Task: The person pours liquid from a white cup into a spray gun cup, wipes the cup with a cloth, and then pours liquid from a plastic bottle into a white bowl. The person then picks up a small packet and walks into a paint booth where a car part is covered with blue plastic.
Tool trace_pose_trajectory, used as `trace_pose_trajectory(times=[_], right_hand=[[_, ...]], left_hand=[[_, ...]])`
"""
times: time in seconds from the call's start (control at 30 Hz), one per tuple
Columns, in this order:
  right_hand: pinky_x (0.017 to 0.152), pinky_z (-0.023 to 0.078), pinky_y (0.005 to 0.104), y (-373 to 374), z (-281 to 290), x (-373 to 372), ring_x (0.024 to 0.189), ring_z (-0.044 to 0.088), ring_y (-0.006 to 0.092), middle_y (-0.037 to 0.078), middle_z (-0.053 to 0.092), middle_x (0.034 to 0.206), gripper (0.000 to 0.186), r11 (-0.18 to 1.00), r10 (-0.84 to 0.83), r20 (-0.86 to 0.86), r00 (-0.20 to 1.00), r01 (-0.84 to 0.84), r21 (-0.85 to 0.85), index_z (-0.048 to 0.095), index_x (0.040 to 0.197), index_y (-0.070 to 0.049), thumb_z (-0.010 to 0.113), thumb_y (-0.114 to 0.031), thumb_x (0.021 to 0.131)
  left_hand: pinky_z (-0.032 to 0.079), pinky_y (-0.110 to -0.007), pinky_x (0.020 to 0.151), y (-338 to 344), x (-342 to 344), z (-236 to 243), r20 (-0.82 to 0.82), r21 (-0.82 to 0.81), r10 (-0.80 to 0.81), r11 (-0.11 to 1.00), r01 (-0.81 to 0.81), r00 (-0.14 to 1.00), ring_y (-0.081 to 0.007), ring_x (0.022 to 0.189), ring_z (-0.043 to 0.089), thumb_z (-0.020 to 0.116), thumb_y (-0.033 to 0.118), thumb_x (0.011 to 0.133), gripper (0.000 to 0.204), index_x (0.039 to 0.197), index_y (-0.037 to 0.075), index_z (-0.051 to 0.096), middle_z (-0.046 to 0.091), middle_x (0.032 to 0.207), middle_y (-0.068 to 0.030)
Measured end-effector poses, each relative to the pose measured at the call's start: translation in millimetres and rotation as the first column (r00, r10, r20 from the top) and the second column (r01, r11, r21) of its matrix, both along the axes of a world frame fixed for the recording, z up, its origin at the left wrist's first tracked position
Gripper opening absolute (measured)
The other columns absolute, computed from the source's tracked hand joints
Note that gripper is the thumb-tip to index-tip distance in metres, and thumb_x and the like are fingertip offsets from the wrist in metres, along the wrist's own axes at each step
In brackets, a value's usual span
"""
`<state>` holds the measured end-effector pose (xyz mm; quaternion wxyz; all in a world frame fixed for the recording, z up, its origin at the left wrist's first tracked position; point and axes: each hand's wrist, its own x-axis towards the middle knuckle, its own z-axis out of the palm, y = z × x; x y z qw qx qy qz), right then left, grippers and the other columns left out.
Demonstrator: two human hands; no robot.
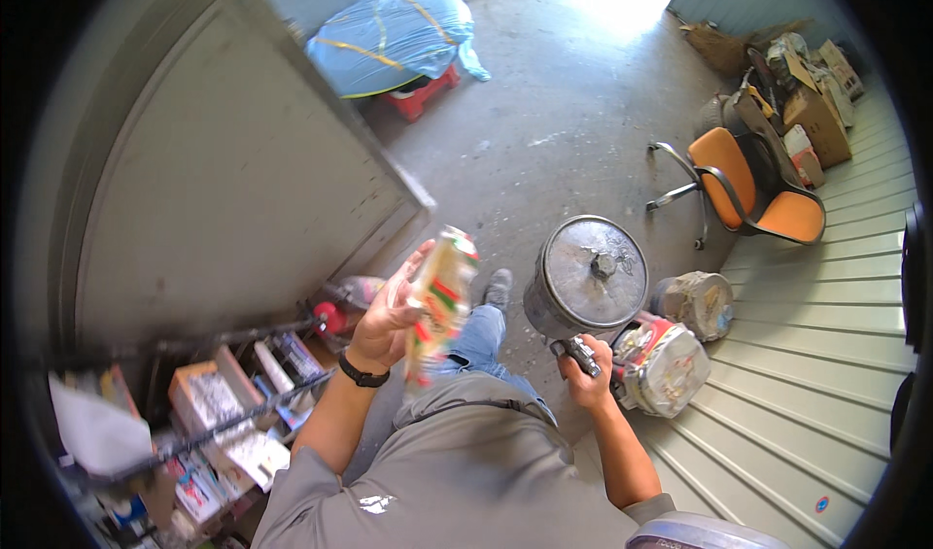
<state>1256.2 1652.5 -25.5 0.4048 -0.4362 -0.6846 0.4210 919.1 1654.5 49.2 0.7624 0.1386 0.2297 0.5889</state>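
Note:
Raised in front of my body, my left hand (387, 306) is closed round one side of a flat, upright carton (442, 301) with white, green, red and yellow print. Motion blurs the carton, and I cannot tell what is in it. A dark band sits on that wrist. My right hand (589, 382) grips a small dark metal tool (580, 356), whose grip the fingers hide; its exact kind cannot be made out. Just beyond this hand stands a round dark drum (595, 272) with a knob on its lid.
Shelves with boxes (204, 394) fill the lower left, below a large grey panel (224, 160). Dirty buckets (661, 366) stand beside the drum. An orange chair (724, 170) and cardboard (814, 121) line the right wall. A blue-wrapped object (394, 39) rests on a red stand.

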Motion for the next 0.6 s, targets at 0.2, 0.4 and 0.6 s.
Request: trace_pose_trajectory(times=[0.2,0.4,0.6], right_hand=[[0.049,0.038,0.031,133.5,22.8,20.9,0.049,0.052,0.0142,0.004,0.056,0.058,0.015,0.951,-0.224,-0.101,0.969,0.194,-0.243,0.066,0.096,-0.002,0.071,-0.006,0.083],[0.049,0.038,0.0288,273.5,46.1,43.6,0.051,0.047,0.008,-0.001,0.052,0.057,0.01,0.879,-0.406,-0.184,0.895,0.328,-0.347,0.061,0.083,-0.001,0.069,-0.007,0.086],[0.052,0.041,0.0272,462.6,19.2,94.0,0.055,0.05,0.0068,0.001,0.057,0.061,0.008,0.884,-0.425,-0.141,0.894,0.375,-0.28,0.066,0.093,0.001,0.069,-0.002,0.086]], left_hand=[[0.055,-0.03,0.094,215.6,33.5,12.9,-0.639,0.023,-0.027,0.998,0.054,0.769,-0.0145,0.102,0.071,0.082,0.007,0.088,0.05,0.132,-0.001,0.059,0.074,0.116,-0.0088],[0.055,-0.028,0.089,439.5,48.7,23.6,-0.817,0.118,-0.059,0.957,0.266,0.573,-0.0095,0.099,0.068,0.075,0.01,0.096,0.033,0.126,0.001,0.065,0.074,0.115,-0.0048],[0.056,-0.031,0.082,646.0,4.0,-135.0,-0.912,-0.024,-0.121,0.969,0.245,0.392,-0.0127,0.091,0.069,0.07,0.018,0.098,0.029,0.12,-0.002,0.068,0.074,0.109,-0.0037]])
